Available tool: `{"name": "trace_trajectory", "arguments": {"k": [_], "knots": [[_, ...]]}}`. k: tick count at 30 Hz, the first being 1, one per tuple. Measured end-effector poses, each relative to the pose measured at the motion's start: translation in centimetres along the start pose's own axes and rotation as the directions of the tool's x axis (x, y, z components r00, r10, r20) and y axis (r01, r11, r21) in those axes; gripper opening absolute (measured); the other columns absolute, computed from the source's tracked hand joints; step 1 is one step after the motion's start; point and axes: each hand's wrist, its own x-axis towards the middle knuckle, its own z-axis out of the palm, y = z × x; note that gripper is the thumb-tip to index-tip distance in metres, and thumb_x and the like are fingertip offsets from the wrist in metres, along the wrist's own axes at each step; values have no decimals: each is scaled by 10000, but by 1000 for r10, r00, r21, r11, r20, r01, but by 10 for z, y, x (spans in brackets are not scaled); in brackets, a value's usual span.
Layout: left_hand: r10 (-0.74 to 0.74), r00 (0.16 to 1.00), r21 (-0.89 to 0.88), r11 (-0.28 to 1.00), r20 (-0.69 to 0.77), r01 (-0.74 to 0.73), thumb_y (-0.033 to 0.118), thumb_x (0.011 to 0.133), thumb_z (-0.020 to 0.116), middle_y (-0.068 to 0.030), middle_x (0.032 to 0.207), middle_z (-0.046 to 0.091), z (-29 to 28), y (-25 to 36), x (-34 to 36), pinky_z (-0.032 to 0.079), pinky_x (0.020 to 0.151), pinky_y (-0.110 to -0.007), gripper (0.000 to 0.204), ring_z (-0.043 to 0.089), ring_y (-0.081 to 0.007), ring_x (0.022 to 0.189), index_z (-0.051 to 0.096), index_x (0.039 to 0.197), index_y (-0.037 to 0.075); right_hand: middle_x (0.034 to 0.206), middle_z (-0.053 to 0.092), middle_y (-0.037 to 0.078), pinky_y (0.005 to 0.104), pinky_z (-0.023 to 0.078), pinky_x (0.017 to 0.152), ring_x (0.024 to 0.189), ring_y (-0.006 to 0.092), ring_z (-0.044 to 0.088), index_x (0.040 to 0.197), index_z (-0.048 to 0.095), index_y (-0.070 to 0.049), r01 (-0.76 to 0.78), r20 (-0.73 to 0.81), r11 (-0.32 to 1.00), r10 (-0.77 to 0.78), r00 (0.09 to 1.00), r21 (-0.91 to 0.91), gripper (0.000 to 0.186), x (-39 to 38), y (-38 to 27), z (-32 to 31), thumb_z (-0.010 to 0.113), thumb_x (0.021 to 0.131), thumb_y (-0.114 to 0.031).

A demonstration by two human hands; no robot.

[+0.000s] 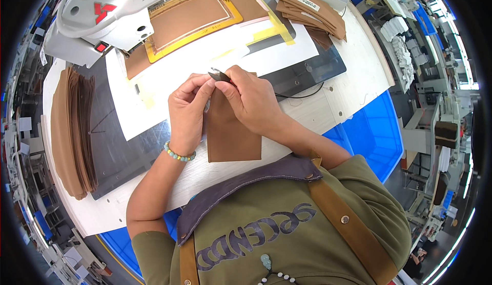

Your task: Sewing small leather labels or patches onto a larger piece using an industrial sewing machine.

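Brown panel [234, 140] between our two hands, above the counter [310, 115].
In the head view, our left hand [187, 105] pinches the panel near its top, thumb against fingertip, while our right hand [256, 100] closes round a small dark tool [219, 75] there; whether its tip touches the cloth, we cannot tell. We judge this close work on the upper edge, the next move calling for a steady pinch and small finger motions. The panel's lower edge is near our apron [241, 195]. Bare counter opens rightward toward the blue bin [376, 131]; a brown stack [72, 136] bounds our left.
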Motion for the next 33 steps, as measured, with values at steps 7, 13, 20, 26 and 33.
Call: {"name": "trace_trajectory", "arguments": {"k": [7, 13, 20, 26, 33], "knots": [[32, 999, 89, 996, -7, -31, 34, 1038, 695, -6, 1028, 704, -1, -1, 0, 502, 850, -226, 127, 621, -64, 937, 781, 1099, -36, 797, 647, 181, 491, 495, 618, 742, 406, 670, 962, 539, -27, -3, 22, 999, 2, 1000, 51, 325, 2, -1, -3, 590, 1093, -320], [67, 997, 142, 988, -36, -61, 32, 1028, 709, 0, 1013, 700, 3, -1, 1, 502, 832, -224, 115, 618, -59, 918, 786, 1082, -33, 740, 623, 180, 493, 482, 617, 703, 412, 655, 940, 561, -44, -83, 68, 994, 78, 995, 72, 308, 2, -2, -11, 594, 1089, -311], [-15, 991, 34, 999, -132, 20, 61, 1037, 708, -34, 1046, 761, -1, 2, 2, 540, 848, -228, 154, 671, -72, 934, 759, 1150, -30, 687, 674, 127, 490, 523, 655, 724, 376, 702, 905, 609, -80, -331, -234, 848, 252, 939, -413, 286, -2, 55, -103, 608, 1068, -315], [-12, 991, 69, 997, -134, 21, 70, 1041, 704, -57, 1075, 776, -1, 1, 4, 559, 853, -237, 168, 688, -81, 946, 746, 1169, -31, 1051, 756, 139, 441, 566, 783, 917, 336, 725, 1126, 718, -63, -162, -231, 594, -42, 972, -788, 222, -6, 94, -153, 660, 1035, -257], [-27, 992, 80, 996, -119, 36, 64, 1039, 708, -51, 1069, 772, -1, 2, 3, 548, 852, -230, 144, 681, -76, 949, 757, 1140, -26, 1200, 741, 117, 355, 536, 970, 1129, 220, 699, 1162, 739, -25, -99, 147, 983, 77, 986, 153, 214, 25, 34, -67, 711, 1010, -173]]}}
